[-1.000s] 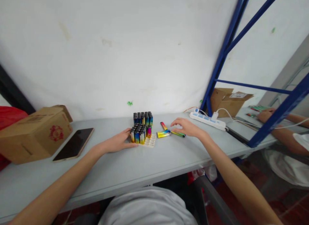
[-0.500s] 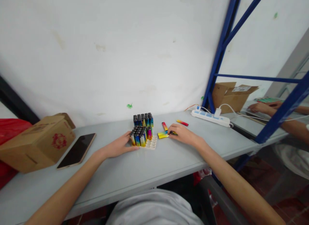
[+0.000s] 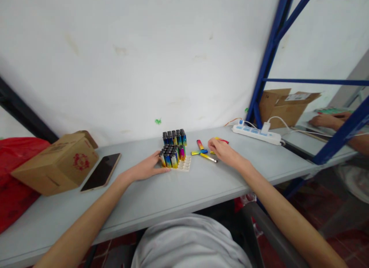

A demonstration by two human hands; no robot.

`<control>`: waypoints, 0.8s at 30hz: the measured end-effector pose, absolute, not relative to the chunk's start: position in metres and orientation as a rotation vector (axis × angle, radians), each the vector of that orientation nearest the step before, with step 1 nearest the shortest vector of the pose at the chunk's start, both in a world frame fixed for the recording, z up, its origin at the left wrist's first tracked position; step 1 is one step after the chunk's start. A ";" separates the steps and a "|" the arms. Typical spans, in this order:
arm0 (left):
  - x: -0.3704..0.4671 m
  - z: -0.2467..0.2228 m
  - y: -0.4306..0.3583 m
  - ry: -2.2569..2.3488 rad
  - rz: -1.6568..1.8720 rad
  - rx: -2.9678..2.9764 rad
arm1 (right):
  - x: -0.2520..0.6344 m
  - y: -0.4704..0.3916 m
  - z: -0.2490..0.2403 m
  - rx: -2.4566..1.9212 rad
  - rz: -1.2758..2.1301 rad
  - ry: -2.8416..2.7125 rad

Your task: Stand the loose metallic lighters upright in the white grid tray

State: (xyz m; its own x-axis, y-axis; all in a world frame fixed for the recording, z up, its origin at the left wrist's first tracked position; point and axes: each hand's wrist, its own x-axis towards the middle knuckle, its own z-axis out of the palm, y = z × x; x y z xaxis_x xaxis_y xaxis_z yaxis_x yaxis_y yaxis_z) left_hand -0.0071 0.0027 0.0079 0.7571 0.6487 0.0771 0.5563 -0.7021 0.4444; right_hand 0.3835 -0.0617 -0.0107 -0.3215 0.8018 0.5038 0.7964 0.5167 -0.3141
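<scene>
My left hand (image 3: 148,166) grips the left side of a white tray (image 3: 185,165) with round holes, its thumb along the front edge. Shiny gradient-coloured tubes with black tops (image 3: 170,156) stand upright in this tray; several holes at its right side are bare. My right hand (image 3: 223,150) is closed low over the table to the right, a yellow tube (image 3: 212,152) showing under its fingertips. Just left of it lie a red-yellow tube (image 3: 199,144), a blue-yellow tube (image 3: 198,152) and a yellow tube with a silver end (image 3: 209,157). A red tube (image 3: 224,140) lies partly hidden behind the hand.
More upright tubes (image 3: 174,137) stand behind the tray. On the left are a phone (image 3: 101,172), a cardboard box (image 3: 57,164) and a red bag (image 3: 20,179). A power strip (image 3: 256,134), blue frame (image 3: 266,60) and open carton (image 3: 284,106) are at right. Another person's hand (image 3: 325,121) appears beyond.
My right hand has moved slightly right, away from the loose tubes; a silver-ended yellow tube now lies uncovered beside the blue-yellow one. My left hand stays at the tray. The camera view has shifted.
</scene>
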 end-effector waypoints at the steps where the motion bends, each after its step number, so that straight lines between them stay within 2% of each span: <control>1: -0.007 0.008 0.003 0.917 0.317 2.559 | 0.384 -0.062 -0.010 -1.284 0.006 -2.147; 8: -0.006 0.006 0.006 0.881 0.298 2.586 | 0.369 -0.110 0.006 -1.314 -0.064 -2.191; 14: -0.003 0.008 0.003 0.882 0.309 2.604 | 0.356 -0.163 -0.016 -1.542 -0.153 -2.224; 20: -0.004 0.007 0.001 0.876 0.314 2.606 | 0.361 -0.156 -0.027 -1.494 -0.010 -2.205; 24: -0.006 0.006 0.002 0.868 0.335 2.625 | 0.374 -0.152 -0.024 -1.407 0.217 -2.029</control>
State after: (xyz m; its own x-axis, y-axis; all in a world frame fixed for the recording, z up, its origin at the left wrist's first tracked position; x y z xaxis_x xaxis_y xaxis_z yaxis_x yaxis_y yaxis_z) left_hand -0.0057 0.0017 0.0056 0.7840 0.6108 0.1106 0.5269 -0.7491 0.4015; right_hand 0.3736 -0.1519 -0.0243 -0.2121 0.8847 0.4152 0.7768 0.4104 -0.4776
